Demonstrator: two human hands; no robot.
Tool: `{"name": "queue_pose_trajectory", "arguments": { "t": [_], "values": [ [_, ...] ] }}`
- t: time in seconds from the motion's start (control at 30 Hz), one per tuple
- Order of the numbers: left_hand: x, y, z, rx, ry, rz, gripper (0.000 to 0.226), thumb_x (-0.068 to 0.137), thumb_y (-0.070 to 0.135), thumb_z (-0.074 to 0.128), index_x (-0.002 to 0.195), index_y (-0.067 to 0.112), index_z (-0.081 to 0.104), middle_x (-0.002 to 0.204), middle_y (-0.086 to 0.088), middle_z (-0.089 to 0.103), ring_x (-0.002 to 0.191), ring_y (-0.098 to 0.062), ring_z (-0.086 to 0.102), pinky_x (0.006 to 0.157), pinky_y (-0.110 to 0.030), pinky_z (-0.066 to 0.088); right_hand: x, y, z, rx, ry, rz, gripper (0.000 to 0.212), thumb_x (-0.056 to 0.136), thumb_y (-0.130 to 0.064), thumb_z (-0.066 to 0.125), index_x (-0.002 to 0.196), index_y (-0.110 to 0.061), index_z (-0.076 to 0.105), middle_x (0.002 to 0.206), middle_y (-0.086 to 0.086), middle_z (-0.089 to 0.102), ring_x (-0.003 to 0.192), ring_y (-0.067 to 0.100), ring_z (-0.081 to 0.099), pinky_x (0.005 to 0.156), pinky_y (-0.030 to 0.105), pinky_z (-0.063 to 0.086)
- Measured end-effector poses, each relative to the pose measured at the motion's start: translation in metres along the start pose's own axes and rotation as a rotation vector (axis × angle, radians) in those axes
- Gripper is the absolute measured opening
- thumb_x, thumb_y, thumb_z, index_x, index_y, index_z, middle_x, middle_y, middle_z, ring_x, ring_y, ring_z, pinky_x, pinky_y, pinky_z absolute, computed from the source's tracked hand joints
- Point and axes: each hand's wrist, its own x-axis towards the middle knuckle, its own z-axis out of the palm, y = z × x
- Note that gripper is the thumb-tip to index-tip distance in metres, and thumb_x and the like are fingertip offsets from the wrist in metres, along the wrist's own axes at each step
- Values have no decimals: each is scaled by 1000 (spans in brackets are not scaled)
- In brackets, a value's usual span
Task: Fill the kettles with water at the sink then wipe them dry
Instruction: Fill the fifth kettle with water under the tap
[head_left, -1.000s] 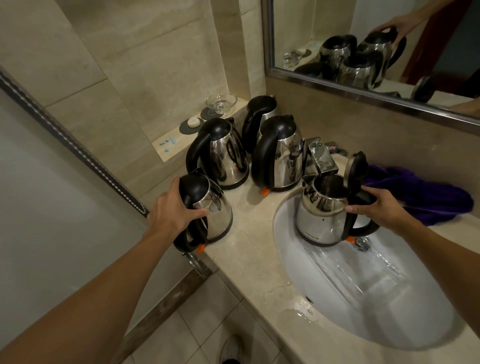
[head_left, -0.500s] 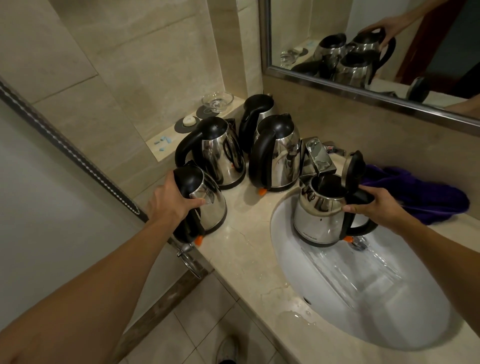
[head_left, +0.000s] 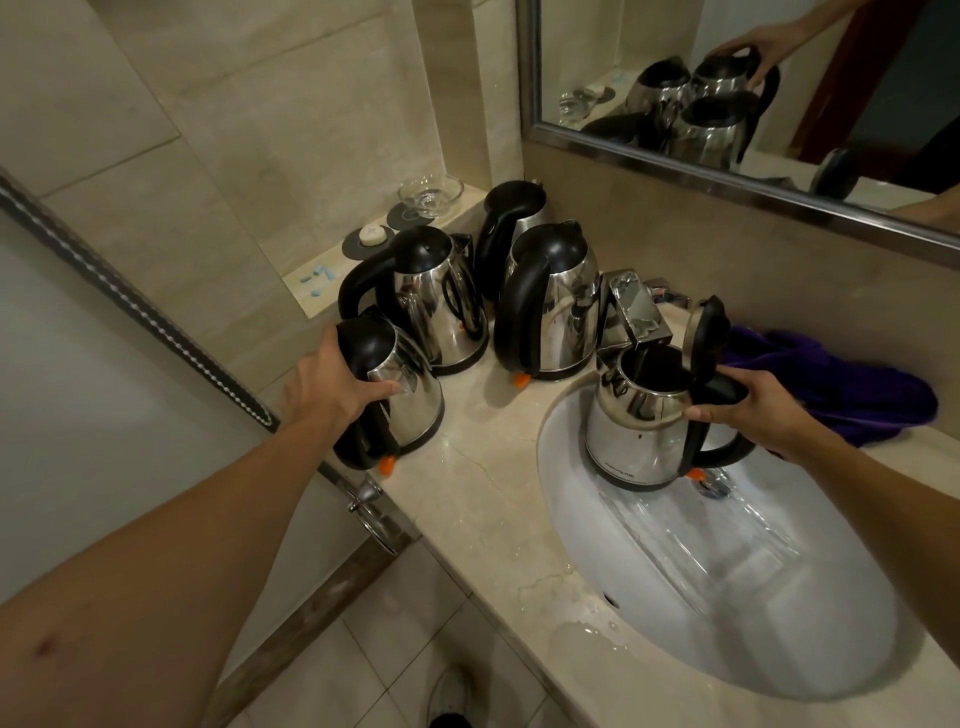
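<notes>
The right hand (head_left: 763, 410) curls round the black handle of the open kettle (head_left: 641, 431), which stands upright at the back edge of the sink (head_left: 727, 613) with its lid (head_left: 706, 327) flipped up just above the fingers. The tap (head_left: 636, 312) sits just behind that kettle; whether water runs from it is hard to tell. The left hand (head_left: 327, 392) grips the top of a closed kettle (head_left: 400, 400) on the counter (head_left: 467, 499), thumb across its steel side. Beyond this hand stand three more closed kettles (head_left: 436, 301). A purple cloth (head_left: 831, 384) lies just past the right hand.
</notes>
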Motion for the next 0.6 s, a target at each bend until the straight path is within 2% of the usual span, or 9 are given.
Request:
{"name": "queue_pose_trajectory", "arguments": {
  "t": [0.17, 0.37, 0.5, 0.6],
  "values": [
    [0, 0, 0, -3, -4, -7, 97, 67, 49, 90, 146, 22, 39, 131, -14, 61, 123, -39, 57, 95, -49, 47, 1, 1, 0, -10, 9, -5, 51, 81, -6, 80, 130, -9, 64, 109, 4, 72, 110, 26, 62, 107, 48, 44],
    [-2, 7, 0, 68, -19, -38, 101, 76, 46, 85, 154, 20, 26, 134, -18, 56, 123, -41, 55, 96, -49, 46, 2, 3, -1, -18, 9, 2, 51, 82, -7, 80, 130, -9, 63, 115, 10, 71, 117, 31, 62, 110, 53, 44],
    [-1, 15, 5, 142, 11, -16, 108, 76, 44, 86, 156, 21, 18, 148, -20, 36, 126, -43, 48, 96, -51, 44, 1, 3, -1, -15, 12, -4, 51, 80, -8, 81, 128, -12, 65, 111, 5, 72, 115, 29, 62, 109, 51, 44],
    [-3, 24, 14, 220, 69, 67, 110, 77, 43, 85, 159, 22, 14, 158, -19, 24, 136, -45, 37, 108, -55, 36, 1, 4, 0, -9, 11, -1, 51, 80, -8, 81, 128, -12, 65, 111, 3, 72, 114, 27, 62, 108, 49, 44]
  ]
}}
